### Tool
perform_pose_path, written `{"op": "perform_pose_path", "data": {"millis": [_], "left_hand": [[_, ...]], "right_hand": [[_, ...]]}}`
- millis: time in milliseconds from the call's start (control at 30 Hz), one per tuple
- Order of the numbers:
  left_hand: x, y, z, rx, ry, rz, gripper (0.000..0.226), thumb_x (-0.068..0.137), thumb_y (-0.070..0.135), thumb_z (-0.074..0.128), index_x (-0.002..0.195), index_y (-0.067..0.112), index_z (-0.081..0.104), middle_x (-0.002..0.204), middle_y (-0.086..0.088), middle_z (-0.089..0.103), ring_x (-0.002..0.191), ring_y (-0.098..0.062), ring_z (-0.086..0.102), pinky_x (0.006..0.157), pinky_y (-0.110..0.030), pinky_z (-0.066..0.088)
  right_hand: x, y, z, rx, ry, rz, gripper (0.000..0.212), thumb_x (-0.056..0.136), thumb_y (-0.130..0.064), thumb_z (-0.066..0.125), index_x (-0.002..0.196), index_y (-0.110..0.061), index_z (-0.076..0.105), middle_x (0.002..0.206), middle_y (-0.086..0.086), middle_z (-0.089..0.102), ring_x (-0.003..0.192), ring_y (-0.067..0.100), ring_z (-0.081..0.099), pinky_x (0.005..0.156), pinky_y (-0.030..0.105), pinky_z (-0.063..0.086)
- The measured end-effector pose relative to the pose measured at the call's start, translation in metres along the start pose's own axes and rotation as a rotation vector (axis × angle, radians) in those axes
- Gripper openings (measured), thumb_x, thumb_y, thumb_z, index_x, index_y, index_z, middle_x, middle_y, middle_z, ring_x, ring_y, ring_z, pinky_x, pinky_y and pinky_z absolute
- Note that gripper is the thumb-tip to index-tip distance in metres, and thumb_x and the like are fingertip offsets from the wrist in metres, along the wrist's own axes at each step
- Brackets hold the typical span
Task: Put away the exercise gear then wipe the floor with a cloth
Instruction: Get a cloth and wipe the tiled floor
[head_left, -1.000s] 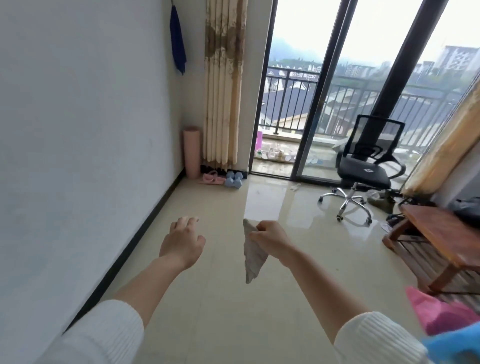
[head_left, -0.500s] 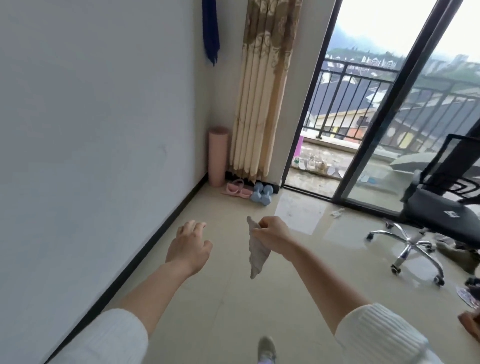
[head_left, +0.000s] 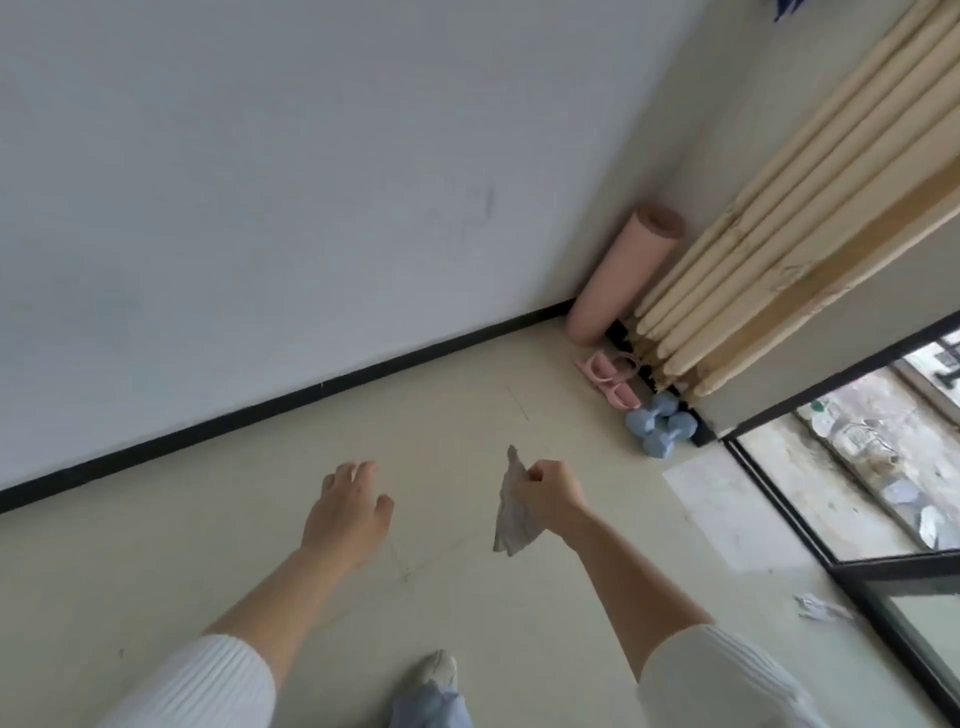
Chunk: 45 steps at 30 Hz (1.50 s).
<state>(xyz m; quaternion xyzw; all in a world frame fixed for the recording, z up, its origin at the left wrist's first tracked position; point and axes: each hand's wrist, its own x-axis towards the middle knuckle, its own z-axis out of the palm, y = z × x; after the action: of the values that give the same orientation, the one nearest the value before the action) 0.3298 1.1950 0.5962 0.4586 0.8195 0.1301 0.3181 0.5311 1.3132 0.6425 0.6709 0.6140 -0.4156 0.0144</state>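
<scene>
Already holding the cloth, with the exercise gear stowed in the far corner.

Seen from the head camera, the right hand (head_left: 548, 493) has its grip clamped on a pale cloth (head_left: 511, 519), which hangs long axis downward above the floor (head_left: 467, 597). The left hand (head_left: 349, 512) floats just beside it, fingers apart and holding nothing. Ahead and to the right, well apart from both hands, the rolled mat (head_left: 621, 275) leans upright in the corner with pink handles (head_left: 610, 376) and blue dumbbells (head_left: 660, 423) at its foot. Wiping likely means lowering the cloth straight down; the right hand is nearer.
</scene>
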Motion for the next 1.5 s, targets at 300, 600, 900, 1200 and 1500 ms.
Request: {"op": "perform_pose_path", "data": {"millis": [300, 600, 900, 1200, 1500], "left_hand": [[0.061, -0.042, 0.116, -0.133, 0.092, -0.271, 0.047, 0.093, 0.02, 0.046, 0.139, 0.011, 0.039, 0.144, -0.008, 0.038, 0.13, -0.026, 0.035, 0.102, -0.038, 0.036], [0.161, -0.176, 0.364, -0.175, 0.072, -0.575, 0.048, 0.096, 0.023, 0.044, 0.142, 0.013, 0.035, 0.147, -0.006, 0.036, 0.135, -0.025, 0.032, 0.106, -0.039, 0.033], [0.308, -0.256, 0.537, 0.035, 0.058, -0.354, 0.058, 0.1, 0.037, 0.028, 0.151, 0.021, 0.007, 0.16, -0.005, -0.006, 0.147, -0.021, -0.002, 0.116, -0.036, 0.018], [0.419, -0.333, 0.52, 0.155, 0.307, -0.39, 0.061, 0.1, 0.041, 0.02, 0.152, 0.015, 0.0, 0.16, -0.007, -0.005, 0.147, -0.02, -0.004, 0.12, -0.034, 0.007], [0.448, -0.329, 0.574, 0.225, 0.483, -0.402, 0.081, 0.088, 0.056, 0.009, 0.149, 0.002, 0.012, 0.159, -0.013, 0.006, 0.147, -0.023, 0.003, 0.117, -0.035, 0.003]], "right_hand": [[0.123, 0.073, 0.082, -0.08, -0.102, -0.052, 0.021, 0.085, -0.018, 0.053, 0.066, -0.013, 0.046, 0.06, -0.002, 0.049, 0.052, 0.012, 0.043, 0.046, 0.022, 0.031], [0.335, 0.199, 0.231, -0.242, -0.24, -0.156, 0.009, 0.081, -0.014, 0.051, 0.077, -0.006, 0.052, 0.066, -0.001, 0.047, 0.057, 0.014, 0.04, 0.05, 0.024, 0.032], [0.521, 0.239, 0.341, -0.066, -0.183, -0.325, 0.008, 0.084, -0.013, 0.057, 0.086, -0.005, 0.057, 0.072, 0.001, 0.054, 0.062, 0.014, 0.049, 0.054, 0.024, 0.037], [0.622, 0.213, 0.396, 0.341, -0.214, -0.235, 0.011, 0.081, -0.014, 0.063, 0.086, -0.005, 0.058, 0.083, 0.007, 0.06, 0.082, 0.031, 0.063, 0.085, 0.051, 0.054], [0.644, 0.251, 0.433, -0.611, -0.068, -0.872, 0.057, 0.101, -0.038, 0.031, 0.152, -0.025, 0.009, 0.16, -0.005, 0.0, 0.147, 0.015, -0.007, 0.118, 0.033, 0.005]]}}
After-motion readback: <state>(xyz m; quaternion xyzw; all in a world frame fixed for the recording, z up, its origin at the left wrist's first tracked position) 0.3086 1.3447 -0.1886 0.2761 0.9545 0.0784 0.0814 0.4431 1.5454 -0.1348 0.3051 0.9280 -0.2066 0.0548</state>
